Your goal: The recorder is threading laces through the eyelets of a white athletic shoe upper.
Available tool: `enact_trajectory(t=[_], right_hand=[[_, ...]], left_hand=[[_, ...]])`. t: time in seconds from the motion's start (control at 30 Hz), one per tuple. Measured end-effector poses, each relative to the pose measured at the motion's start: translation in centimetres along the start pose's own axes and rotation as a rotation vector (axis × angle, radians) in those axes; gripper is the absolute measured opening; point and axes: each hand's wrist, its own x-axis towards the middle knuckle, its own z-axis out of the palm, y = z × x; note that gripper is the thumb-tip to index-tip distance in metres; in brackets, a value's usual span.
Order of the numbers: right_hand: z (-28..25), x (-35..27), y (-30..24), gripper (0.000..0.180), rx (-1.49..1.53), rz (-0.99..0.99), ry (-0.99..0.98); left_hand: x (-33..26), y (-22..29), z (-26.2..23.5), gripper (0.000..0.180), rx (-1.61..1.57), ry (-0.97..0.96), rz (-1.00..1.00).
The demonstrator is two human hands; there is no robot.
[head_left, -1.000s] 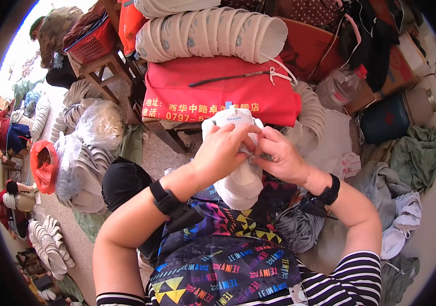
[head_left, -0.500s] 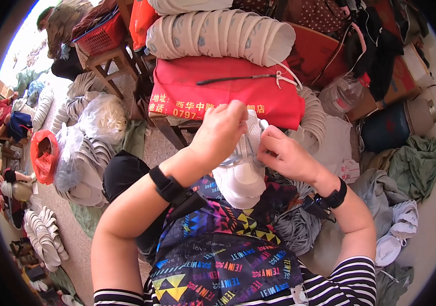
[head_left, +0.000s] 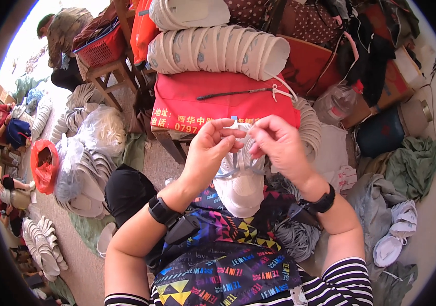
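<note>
A white shoe upper (head_left: 240,196) rests toe-down against my patterned apron (head_left: 223,260), with a pale grey lace (head_left: 252,170) running across its front. My left hand (head_left: 213,145) is at the upper's top left, thumb and fingers curled in a pinch beside a small white tip. Close by on the right, my right hand (head_left: 282,150) has thumb and fingertips pinched together over the upper's upper edge. What either pinch holds is too small to make out. Both hands partly cover the lace area.
Ahead is a stool draped with red cloth (head_left: 187,94), bearing a thin dark tool (head_left: 233,94) and nested white uppers (head_left: 213,53). A bundle of grey laces (head_left: 297,239) lies right of my lap. Bagged and stacked uppers (head_left: 88,178) are left; a clear plastic bottle (head_left: 335,102) is right.
My right hand has risen and turned, coming closer to my left hand. My left hand has moved slightly down and rotated, showing its fingers. The view has shifted slightly.
</note>
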Motion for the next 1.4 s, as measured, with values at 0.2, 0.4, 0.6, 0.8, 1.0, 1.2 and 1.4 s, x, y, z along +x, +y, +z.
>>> enact_trajectory(t=[0.2, 0.4, 0.6, 0.8, 1.0, 1.2, 1.4], right_hand=[[0.7, -0.2, 1.5, 0.014, -0.32, -0.064, -0.039], [1.1, 0.2, 3.0, 0.017, -0.386, -0.14, -0.068], [1.3, 0.6, 2.6, 0.014, -0.48, -0.168, -0.063], [1.6, 1.2, -3.1, 0.012, -0.676, -0.525, -0.001], [2.1, 2.7, -16.6, 0.013, -0.299, -0.882, 0.123], [-3.8, 10.0, -21.1, 0.008, -0.094, -1.02, 0.364], [-9.7, 13.0, -13.0, 0.016, -0.191, -0.601, 0.327]], left_hand=[[-0.2, -0.2, 0.3, 0.044, -0.104, 0.02, -0.022], [-0.9, -0.1, 0.5, 0.049, -0.265, 0.107, -0.131], [-1.7, 0.2, 0.4, 0.056, -0.182, 0.05, -0.112], [-1.7, 2.7, 0.7, 0.039, -0.288, -0.153, -0.086], [-1.3, 2.4, -0.9, 0.051, -0.111, -0.445, -0.17], [-3.9, 0.0, 1.6, 0.044, 0.377, -0.691, -0.023], [-5.7, 6.6, 4.7, 0.03, 0.446, -0.832, 0.019]])
